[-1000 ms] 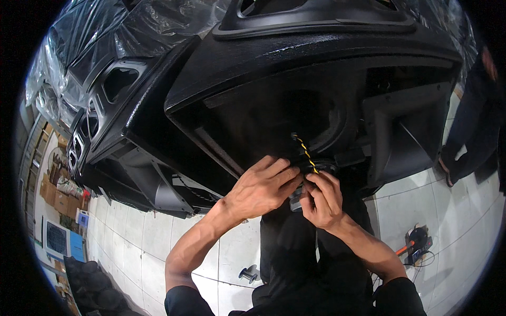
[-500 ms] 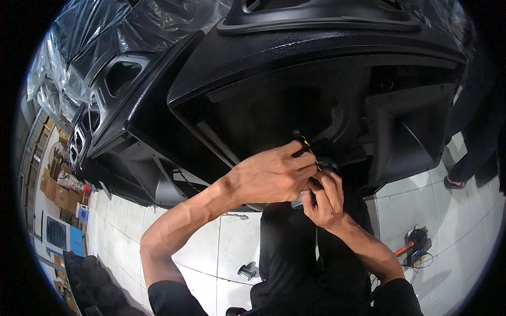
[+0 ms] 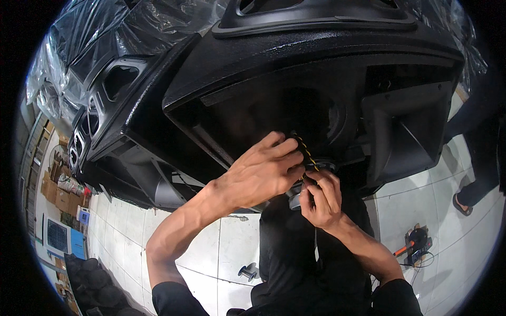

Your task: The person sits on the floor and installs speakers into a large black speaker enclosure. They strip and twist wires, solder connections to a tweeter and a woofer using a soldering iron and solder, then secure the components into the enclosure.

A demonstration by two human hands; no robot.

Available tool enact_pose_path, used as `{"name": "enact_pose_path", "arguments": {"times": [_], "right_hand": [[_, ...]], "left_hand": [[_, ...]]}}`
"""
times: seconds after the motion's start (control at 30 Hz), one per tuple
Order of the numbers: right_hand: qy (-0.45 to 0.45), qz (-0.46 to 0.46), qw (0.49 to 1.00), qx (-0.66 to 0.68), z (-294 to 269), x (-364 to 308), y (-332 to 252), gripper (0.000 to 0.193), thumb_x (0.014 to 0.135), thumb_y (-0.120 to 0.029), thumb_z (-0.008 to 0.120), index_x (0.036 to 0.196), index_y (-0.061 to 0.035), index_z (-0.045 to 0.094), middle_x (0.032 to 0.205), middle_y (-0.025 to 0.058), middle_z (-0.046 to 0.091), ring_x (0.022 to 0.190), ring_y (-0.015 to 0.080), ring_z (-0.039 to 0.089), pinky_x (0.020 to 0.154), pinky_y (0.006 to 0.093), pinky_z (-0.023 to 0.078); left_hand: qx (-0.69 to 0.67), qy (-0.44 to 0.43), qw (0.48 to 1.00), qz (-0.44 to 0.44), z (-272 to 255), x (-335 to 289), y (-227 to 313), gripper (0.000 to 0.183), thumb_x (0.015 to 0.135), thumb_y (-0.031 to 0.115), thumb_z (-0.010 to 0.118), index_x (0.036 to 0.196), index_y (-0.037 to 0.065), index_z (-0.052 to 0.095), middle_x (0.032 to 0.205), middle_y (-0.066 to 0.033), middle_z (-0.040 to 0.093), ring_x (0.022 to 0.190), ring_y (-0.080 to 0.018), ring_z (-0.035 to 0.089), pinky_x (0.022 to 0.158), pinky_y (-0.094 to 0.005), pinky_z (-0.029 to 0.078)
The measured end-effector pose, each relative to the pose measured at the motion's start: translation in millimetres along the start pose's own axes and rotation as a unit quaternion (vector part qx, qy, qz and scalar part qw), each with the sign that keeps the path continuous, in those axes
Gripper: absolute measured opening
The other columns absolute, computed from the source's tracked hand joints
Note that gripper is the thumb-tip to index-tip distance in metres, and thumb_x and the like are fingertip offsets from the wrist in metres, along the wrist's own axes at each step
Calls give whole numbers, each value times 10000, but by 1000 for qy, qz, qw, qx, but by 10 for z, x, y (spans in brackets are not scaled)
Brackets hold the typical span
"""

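A twisted black-and-yellow wire (image 3: 308, 149) comes out of the dark opening of a large black speaker cabinet (image 3: 316, 50). My right hand (image 3: 322, 201) pinches the wire's lower end, fingertips pressed together. Close beside it, my left hand (image 3: 263, 166) curls its fingers around the wire; its thumb is hidden. Just under both hands, above my lap, shows a grey round metallic part (image 3: 295, 200), mostly covered. At the cabinet's right side sits a black horn (image 3: 403, 134).
More black speaker cabinets (image 3: 113, 126) stand at the left, with clear plastic sheeting (image 3: 142, 31) behind. A metal spool (image 3: 246, 273) lies on the white tiled floor (image 3: 203, 247). An orange-handled tool (image 3: 414, 245) rests at the right, near another person's sandalled foot (image 3: 463, 204).
My left hand has shifted slightly left and its fingers have lifted, baring more of the wire. My right hand stays nearly in place. The other person's foot at the right has moved.
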State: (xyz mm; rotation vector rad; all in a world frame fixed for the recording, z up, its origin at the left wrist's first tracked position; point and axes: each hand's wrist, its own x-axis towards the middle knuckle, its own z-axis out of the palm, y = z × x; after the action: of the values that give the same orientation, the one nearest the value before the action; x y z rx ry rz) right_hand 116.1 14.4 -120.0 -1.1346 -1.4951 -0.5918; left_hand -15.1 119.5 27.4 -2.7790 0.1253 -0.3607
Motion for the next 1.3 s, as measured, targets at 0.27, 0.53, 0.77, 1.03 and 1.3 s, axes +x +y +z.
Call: {"name": "enact_pose_path", "arguments": {"times": [0.27,0.53,0.77,1.03,1.3], "right_hand": [[6,-5,1000,-26,8,-28,6,137,812,2,678,903,99,648,1077,198,634,995,349,625,828,400,567],[8,-5,1000,-18,14,-21,3,146,803,25,681,924,98,643,1097,198,622,1006,353,617,824,405,557],[6,10,1000,-2,19,-29,-18,174,786,57,678,950,82,627,1110,209,601,1008,391,602,829,449,535],[6,9,1000,-9,21,-21,-16,165,785,67,672,943,75,624,1132,223,599,1021,399,604,832,453,531],[-6,-1,1000,-10,19,-21,-16,165,806,72,668,964,77,622,1144,219,600,1032,389,602,851,450,524]], "left_hand": [[-127,6,989,-76,104,-22,87,225,716,149,772,939,129,798,970,-22,675,1000,-198,552,944,-383,454],[-15,-16,999,-36,51,-7,94,226,716,181,776,940,151,792,971,-2,668,1028,-185,552,969,-376,443],[74,-42,995,47,12,81,50,213,738,182,778,949,155,787,982,15,665,1041,-169,559,1004,-368,427],[-20,-63,998,5,32,99,1,154,766,189,759,893,103,769,994,-4,653,1021,-198,533,998,-363,419],[-117,-61,990,-39,98,84,-28,130,798,170,725,897,94,764,971,-28,647,1014,-206,518,965,-390,415]]}}
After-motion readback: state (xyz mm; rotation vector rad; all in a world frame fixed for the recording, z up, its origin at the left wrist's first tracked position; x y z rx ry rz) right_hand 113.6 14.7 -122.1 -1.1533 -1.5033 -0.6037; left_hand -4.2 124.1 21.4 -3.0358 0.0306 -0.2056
